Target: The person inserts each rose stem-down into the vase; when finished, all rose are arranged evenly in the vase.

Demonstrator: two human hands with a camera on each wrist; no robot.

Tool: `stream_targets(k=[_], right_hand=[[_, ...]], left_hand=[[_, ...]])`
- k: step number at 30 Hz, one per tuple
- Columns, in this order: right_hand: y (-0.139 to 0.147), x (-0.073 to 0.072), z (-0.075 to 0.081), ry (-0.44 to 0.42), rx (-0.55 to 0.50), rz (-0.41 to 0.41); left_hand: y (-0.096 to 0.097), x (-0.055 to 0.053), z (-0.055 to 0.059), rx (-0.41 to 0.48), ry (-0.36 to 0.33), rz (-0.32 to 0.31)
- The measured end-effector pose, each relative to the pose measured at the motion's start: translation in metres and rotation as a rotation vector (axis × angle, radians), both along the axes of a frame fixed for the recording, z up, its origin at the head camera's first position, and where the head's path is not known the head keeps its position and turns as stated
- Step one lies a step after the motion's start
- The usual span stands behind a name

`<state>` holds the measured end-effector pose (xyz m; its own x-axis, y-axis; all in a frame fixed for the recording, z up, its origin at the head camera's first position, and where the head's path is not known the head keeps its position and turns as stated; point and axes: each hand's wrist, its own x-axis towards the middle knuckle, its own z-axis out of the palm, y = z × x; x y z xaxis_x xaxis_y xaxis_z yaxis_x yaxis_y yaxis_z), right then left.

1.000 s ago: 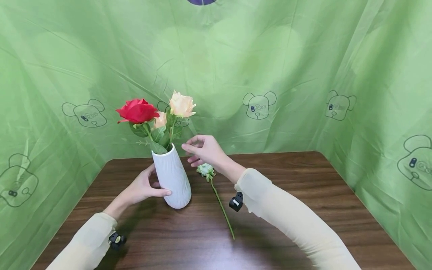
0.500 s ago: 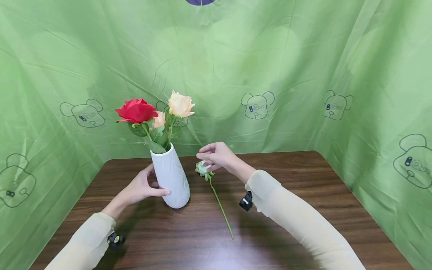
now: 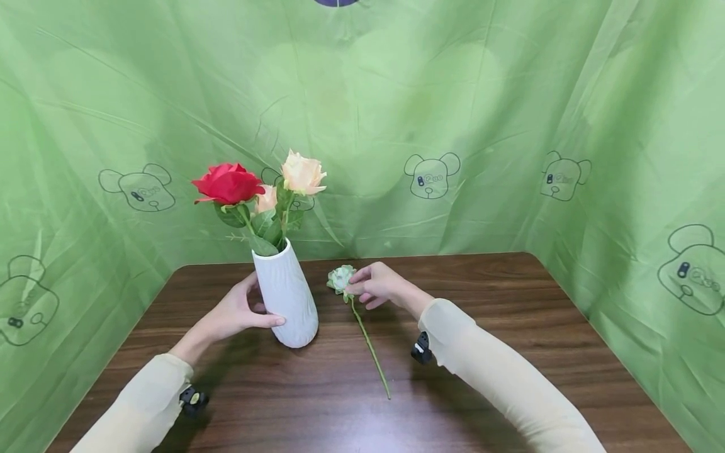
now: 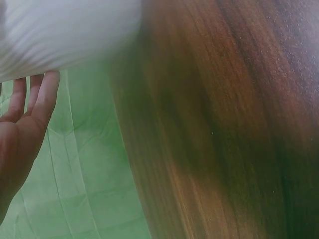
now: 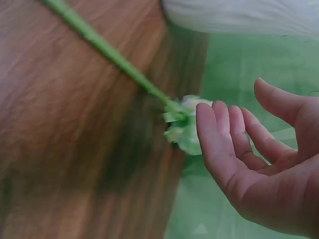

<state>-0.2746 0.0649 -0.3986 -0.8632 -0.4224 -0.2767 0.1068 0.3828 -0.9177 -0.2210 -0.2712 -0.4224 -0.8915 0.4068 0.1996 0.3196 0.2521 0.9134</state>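
In the head view a white textured vase [image 3: 289,296] stands slightly tilted on the table. My left hand [image 3: 235,308] grips its lower side, thumb across the front and fingers behind. The vase holds a red rose [image 3: 229,184], a peach rose [image 3: 304,173], a second peach rose [image 3: 265,200] partly hidden behind leaves, and green leaves [image 3: 264,234]. Right of it lies a pale green rose [image 3: 342,278] with a long bare stem [image 3: 370,349]. My right hand [image 3: 381,284] is at this bloom, fingertips right beside the petals; the right wrist view shows its fingers gently bent, thumb apart.
The dark wooden table [image 3: 498,314] carries the vase and the loose rose. Green fabric [image 3: 362,113] printed with bear faces surrounds it at the back and both sides, close to the table's far edge. A black camera [image 3: 421,348] is strapped at the right wrist.
My right hand has moved from beside the vase's rim rightward and down to the pale green rose. The left hand and the vase have stayed in place.
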Motion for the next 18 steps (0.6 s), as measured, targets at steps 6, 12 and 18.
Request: stream_targets(k=[6, 12, 18], right_hand=[[0.012, 0.008, -0.025, -0.004, 0.087, -0.023], [0.017, 0.012, -0.048, -0.019, 0.107, -0.048], [0.004, 0.011, -0.061, -0.019, 0.068, -0.069]], left_hand=[[0.009, 0.000, -0.005, 0.032, -0.033, -0.043], [0.012, 0.000, -0.008, 0.021, -0.034, -0.030], [0.002, 0.002, 0.000, 0.008, -0.014, 0.000]])
